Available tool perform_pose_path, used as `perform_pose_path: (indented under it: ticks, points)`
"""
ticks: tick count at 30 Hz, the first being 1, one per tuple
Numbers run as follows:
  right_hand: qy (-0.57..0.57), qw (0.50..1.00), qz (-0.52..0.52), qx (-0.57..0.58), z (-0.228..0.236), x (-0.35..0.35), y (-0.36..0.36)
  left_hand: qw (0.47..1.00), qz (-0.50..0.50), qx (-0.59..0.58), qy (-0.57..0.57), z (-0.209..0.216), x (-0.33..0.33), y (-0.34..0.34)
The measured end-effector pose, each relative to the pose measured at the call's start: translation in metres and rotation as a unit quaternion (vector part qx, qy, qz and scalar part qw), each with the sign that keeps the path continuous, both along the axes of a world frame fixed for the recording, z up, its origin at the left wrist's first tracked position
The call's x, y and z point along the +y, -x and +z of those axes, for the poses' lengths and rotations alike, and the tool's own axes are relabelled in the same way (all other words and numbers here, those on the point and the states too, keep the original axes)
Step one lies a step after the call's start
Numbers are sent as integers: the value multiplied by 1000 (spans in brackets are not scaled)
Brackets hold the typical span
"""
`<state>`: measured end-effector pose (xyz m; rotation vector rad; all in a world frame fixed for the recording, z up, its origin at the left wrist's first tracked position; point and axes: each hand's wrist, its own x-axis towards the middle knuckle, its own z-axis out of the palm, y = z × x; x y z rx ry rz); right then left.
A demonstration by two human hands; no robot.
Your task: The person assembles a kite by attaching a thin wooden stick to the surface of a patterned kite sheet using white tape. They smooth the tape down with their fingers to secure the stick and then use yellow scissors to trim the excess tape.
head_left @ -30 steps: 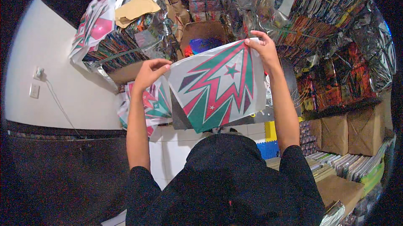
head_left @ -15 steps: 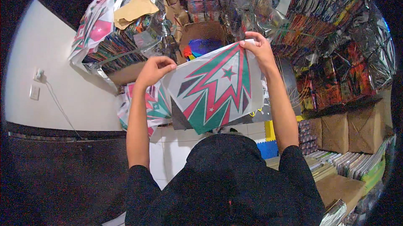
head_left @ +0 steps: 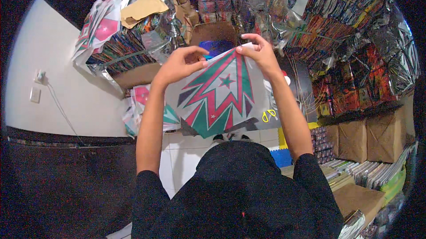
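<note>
A thin white sheet [head_left: 227, 97] printed with green, pink-red and dark zigzags and a green star hangs in front of me, its pointed lower end over the table edge. Along its upper edge, my left hand [head_left: 183, 65] has thumb and forefinger at the sheet; the exact grip is partly hidden. My right hand [head_left: 261, 57] pinches the top right corner between thumb and fingers. To the left, on the table, lie more printed sheets [head_left: 143, 96] of the same pattern, partly behind my left forearm. Yellow-handled scissors [head_left: 269, 115] rest right of the held sheet.
Beyond the sheet stands an open cardboard box [head_left: 213, 32] with blue material inside. Stacked printed sheets [head_left: 104, 30] rise at the far left. Wrapped bundles [head_left: 346, 8] and brown paper parcels [head_left: 385, 139] fill the right. A white wall [head_left: 57, 70] with a socket is at left.
Both hands have come closer together; the left moved right along the sheet's upper edge, and the right shifted left with its corner. The sheet moved slightly left, uncovering the scissors.
</note>
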<state>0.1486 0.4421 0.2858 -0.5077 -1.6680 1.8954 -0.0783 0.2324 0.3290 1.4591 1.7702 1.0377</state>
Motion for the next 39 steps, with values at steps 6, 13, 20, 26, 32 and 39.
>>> perform_pose_path:
  ticks: [6, 13, 20, 26, 32, 39]
  points:
    - [-7, 998, 54, 14, 15, -30, 15, 993, -15, 107, -46, 24, 24, -36]
    - [-54, 997, 39, 48, 12, -34, 22, 994, -1, 62, -87, 11, 27, -24]
    - [-46, 999, 16, 6, -8, -16, -13, 998, 28, 30, -37, 23, 7, -5]
    - [-34, 999, 2, -22, -43, 2, -60, 989, 106, -21, -100, 25, -17, 19]
    - [-29, 999, -28, -15, -65, 9, -72, 983, 127, -60, -118, 23, -33, 44]
    - [17, 997, -74, 18, -63, 5, -58, 971, 177, -57, -147, 17, -39, 44]
